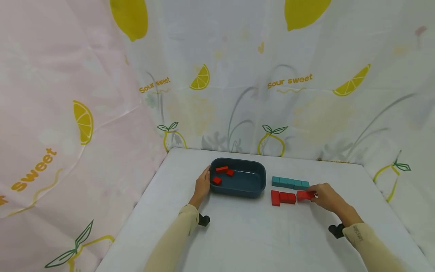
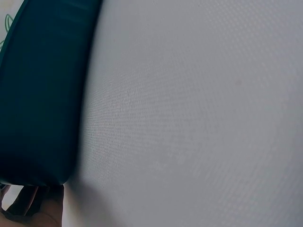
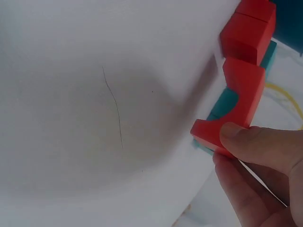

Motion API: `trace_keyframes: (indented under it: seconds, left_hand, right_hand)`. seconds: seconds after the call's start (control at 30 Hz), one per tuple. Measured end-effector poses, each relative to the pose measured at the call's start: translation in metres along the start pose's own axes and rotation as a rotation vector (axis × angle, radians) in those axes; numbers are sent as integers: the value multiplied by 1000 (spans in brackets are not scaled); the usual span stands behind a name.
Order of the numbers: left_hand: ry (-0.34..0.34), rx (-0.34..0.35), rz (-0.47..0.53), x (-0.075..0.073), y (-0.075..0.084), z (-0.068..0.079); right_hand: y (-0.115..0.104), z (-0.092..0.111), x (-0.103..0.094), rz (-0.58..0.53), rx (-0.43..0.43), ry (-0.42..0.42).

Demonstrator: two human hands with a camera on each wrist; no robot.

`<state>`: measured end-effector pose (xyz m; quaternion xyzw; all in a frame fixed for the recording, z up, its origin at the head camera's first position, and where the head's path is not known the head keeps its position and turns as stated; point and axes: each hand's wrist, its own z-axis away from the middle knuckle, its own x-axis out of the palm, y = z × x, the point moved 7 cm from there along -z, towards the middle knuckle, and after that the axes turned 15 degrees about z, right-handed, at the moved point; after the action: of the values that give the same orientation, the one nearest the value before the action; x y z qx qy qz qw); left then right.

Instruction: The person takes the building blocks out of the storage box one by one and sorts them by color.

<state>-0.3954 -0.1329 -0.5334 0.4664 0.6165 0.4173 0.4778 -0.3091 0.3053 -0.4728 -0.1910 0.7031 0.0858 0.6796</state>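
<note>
Right hand (image 1: pixel 325 196) pinches one end of red arch block (image 3: pixel 245 106), thumb against fingers, just beside red cubes (image 1: pixel 292 198). Left hand (image 1: pixel 202 184) touches tray (image 1: pixel 234 192); finger curl not clear. Off-centre pinch may let block twist, knock cubes.

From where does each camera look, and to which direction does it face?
Head: worn on the head, facing forward and down at the white table, blue tray and teal blocks; left hand, right hand and sleeves show.
Left wrist: on that wrist, facing the tray's outer wall and table; part of left hand shows, lower left.
Right wrist: on that wrist, facing the right hand's fingers, which pinch a notched red block.
Shared: head and right wrist both show this block.
</note>
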Motion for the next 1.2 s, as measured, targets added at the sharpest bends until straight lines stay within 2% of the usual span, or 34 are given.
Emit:
trace_keyframes:
  seconds: [0.17,0.43,0.8,1.2]
  left_hand:
    - [6,0,-5,0,2,0]
    - [-21,-21,-3,2,3,0]
    - [-17,-41,-1,0,2,1]
    - [-4,-27,11,1,0,1]
  right_hand:
    - [3,-2,8,-5,12,-13]
    - [8,-2,17,-31,43,-52]
    - [5,-6,19,-39,67,-75]
    - [1,-8,20,-30,102,-90]
